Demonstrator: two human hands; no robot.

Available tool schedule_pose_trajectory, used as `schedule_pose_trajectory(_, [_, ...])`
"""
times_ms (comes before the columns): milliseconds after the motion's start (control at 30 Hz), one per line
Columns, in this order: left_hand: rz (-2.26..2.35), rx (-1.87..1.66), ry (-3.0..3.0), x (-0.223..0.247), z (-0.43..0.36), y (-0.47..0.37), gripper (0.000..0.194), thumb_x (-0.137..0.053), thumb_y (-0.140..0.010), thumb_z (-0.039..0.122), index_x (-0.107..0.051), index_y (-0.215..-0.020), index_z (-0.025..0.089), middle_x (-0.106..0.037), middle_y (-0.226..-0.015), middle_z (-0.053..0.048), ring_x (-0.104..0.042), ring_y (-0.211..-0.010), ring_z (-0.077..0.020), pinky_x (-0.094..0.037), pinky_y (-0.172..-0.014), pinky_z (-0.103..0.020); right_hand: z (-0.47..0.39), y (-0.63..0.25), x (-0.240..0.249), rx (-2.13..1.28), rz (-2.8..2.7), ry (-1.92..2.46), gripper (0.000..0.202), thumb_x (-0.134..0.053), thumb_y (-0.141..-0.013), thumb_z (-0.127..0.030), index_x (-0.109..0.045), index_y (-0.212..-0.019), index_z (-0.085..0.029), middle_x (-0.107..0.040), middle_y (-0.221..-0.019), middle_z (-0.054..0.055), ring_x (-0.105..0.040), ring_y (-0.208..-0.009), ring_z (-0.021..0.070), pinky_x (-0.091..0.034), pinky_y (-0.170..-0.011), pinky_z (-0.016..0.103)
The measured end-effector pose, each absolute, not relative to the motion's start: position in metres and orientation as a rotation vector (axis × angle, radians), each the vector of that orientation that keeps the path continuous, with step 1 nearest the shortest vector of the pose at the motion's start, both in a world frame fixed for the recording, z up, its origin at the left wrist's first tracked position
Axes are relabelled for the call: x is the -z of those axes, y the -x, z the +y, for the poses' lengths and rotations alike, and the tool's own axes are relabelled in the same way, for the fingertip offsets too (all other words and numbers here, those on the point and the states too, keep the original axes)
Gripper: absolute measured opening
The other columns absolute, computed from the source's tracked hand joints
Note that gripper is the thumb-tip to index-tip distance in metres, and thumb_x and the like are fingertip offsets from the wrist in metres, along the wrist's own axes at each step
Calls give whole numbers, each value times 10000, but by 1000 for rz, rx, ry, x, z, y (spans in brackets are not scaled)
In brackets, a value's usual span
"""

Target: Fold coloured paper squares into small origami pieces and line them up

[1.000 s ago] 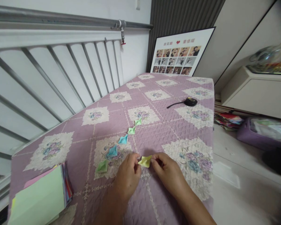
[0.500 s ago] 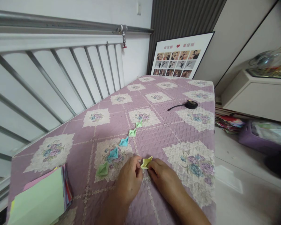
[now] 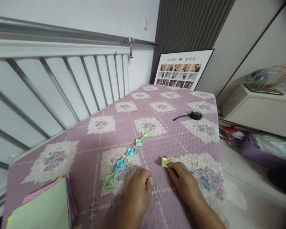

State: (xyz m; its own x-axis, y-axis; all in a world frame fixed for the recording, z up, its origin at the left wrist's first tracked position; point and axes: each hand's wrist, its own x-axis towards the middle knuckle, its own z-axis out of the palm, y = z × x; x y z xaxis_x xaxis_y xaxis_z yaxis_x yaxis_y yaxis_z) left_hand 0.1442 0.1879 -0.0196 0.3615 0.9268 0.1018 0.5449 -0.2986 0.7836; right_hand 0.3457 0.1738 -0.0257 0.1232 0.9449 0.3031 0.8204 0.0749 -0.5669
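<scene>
Here, the right hand (image 3: 184, 183) pinches the yellow origami (image 3: 166, 162) at its own eleven o'clock; the left hand (image 3: 139, 191) curls, grip impossible to tell, green origami (image 3: 110, 180) at its ten o'clock.

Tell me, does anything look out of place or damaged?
The paper stack at the near left looks askew: pink and yellow edges poke past its green top sheet. The yellow folded paper in the right hand shows no obvious damage.
</scene>
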Motion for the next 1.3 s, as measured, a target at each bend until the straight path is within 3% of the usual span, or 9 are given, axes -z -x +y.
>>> schedule_pose_trajectory(700, [1301,-560,-1949,7,188,-144,228,-415,-818,90,-591,-915,199,-603,-943,-45,-527,-908,-191,-391,-827,-300,293,-339,26,-2,-1897,1888,260,-356,-929,-277,-599,-886,-194,-572,-869,52,-576,-767,162,-405,-681,257])
schedule_pose_trajectory(933, [1293,-545,-1937,5,187,-144,232,-416,-823,96,-596,-925,199,-600,-958,-50,-523,-917,-195,-389,-828,-304,303,-342,26,-18,-1940,1885,205,-408,-907,-238,-608,-887,-200,-589,-881,44,-571,-829,157,-389,-714,240])
schedule_pose_trajectory(1300, [1303,-534,-1933,4,189,-145,232,-413,-818,84,-594,-911,195,-598,-938,-49,-526,-911,-193,-388,-822,-306,306,-341,25,8,-1902,1962,220,-404,-916,-257,-616,-889,-202,-582,-866,37,-564,-769,149,-355,-641,241])
